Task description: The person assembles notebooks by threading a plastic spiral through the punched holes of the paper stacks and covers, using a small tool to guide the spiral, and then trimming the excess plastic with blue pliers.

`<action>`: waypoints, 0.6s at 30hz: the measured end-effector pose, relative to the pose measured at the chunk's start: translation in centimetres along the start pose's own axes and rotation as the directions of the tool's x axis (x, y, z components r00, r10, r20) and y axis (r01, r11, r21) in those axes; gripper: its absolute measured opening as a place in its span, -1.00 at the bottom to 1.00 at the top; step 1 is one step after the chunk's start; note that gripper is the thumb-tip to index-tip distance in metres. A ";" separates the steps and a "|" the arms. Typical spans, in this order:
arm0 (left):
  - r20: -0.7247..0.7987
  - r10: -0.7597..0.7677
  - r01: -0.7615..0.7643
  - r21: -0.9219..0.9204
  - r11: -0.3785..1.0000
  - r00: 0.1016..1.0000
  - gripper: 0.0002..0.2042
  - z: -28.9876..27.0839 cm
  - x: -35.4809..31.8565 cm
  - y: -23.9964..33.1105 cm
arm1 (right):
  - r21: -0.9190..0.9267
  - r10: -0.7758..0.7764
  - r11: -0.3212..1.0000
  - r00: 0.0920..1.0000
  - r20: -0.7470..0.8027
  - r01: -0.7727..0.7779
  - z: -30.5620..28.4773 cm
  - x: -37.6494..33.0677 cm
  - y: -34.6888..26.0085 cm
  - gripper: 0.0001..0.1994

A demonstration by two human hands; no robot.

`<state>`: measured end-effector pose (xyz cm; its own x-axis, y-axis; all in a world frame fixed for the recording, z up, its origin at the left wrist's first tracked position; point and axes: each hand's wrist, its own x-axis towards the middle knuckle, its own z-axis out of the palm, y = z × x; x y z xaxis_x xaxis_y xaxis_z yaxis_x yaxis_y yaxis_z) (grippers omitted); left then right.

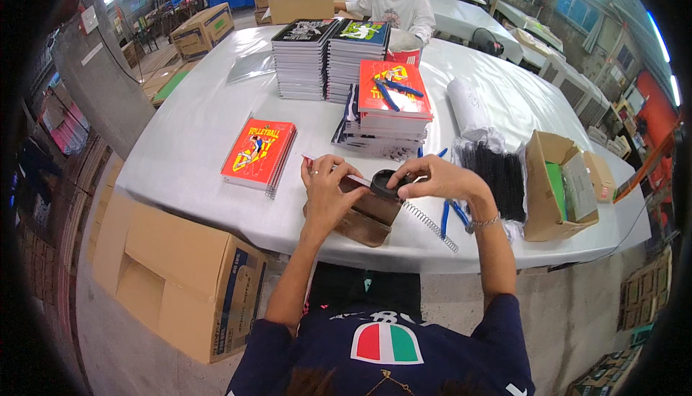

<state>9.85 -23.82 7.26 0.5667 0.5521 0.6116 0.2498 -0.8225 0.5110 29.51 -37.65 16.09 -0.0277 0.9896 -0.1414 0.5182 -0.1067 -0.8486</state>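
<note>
A brown box-like binding fixture (360,221) with a round black wheel (382,184) sits at the table's near edge. My left hand (331,190) is closed at its left, fingers bent over a thin notebook, of which a red corner and pale edge show. My right hand (436,178) pinches at the wheel. A metal spiral coil (432,229) runs from under its fingertips down to the right; the exact grip is hidden. Blue-handled pliers (454,216) lie right of the coil. A finished-looking red spiral notebook (258,152) rests to the left.
Beyond the fixture stand notebook stacks (308,64), with pliers (395,93) on the red one. At right are black coils (492,176), a white roll (468,110) and an open carton (559,190). A large carton (180,273) stands front left. A person (396,7) is across the table.
</note>
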 end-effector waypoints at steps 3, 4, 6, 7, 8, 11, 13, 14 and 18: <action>0.019 -0.011 0.011 -0.016 1.000 1.000 -0.71 0.2 -0.3 0.3 | 0.000 0.103 0.995 0.995 0.006 -0.103 -0.4 -0.3 -0.5 -0.64; 0.020 -0.022 0.023 -0.017 1.000 1.000 -0.71 0.2 -0.4 0.4 | -0.073 0.118 0.990 0.992 -0.045 -0.121 -0.3 -0.3 -0.8 -0.64; 0.015 -0.014 0.015 -0.025 1.000 1.000 -0.72 0.0 -0.2 0.3 | 0.003 0.056 0.998 0.997 -0.055 -0.055 -0.1 0.0 -0.2 -0.61; 0.010 -0.009 0.009 -0.025 1.000 1.000 -0.73 -0.2 0.0 0.1 | 0.041 0.020 0.999 0.998 -0.060 -0.018 0.0 0.1 -0.1 -0.60; 0.009 -0.008 0.008 -0.030 1.000 1.000 -0.73 -0.3 -0.2 0.1 | 0.108 -0.123 0.986 0.992 -0.013 0.124 0.2 -0.4 -0.1 -0.60; -0.012 -0.001 0.000 -0.053 0.999 1.000 -0.75 0.2 -0.2 0.3 | -0.019 -0.036 0.999 0.999 0.026 0.036 0.4 -0.5 -0.6 -0.65; -0.035 0.002 -0.004 -0.042 0.999 0.999 -0.76 0.3 -0.2 0.2 | 0.136 0.074 0.988 0.997 -0.005 -0.073 0.1 -0.2 -0.5 -0.63; -0.017 -0.016 0.015 -0.041 0.999 1.000 -0.75 0.1 -0.4 0.1 | 0.103 0.058 0.993 0.998 -0.022 -0.055 0.3 0.0 -0.2 -0.60; 0.004 -0.043 0.043 -0.006 0.999 0.999 -0.73 -0.4 -0.1 1.2 | 0.495 0.006 0.865 0.986 -0.167 0.079 0.8 -0.5 1.7 -0.57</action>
<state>9.77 -24.83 8.02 0.5582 0.5867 0.5866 0.2691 -0.7969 0.5409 29.75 -38.43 14.30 0.1185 0.9912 -0.0592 0.0226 -0.0623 -0.9978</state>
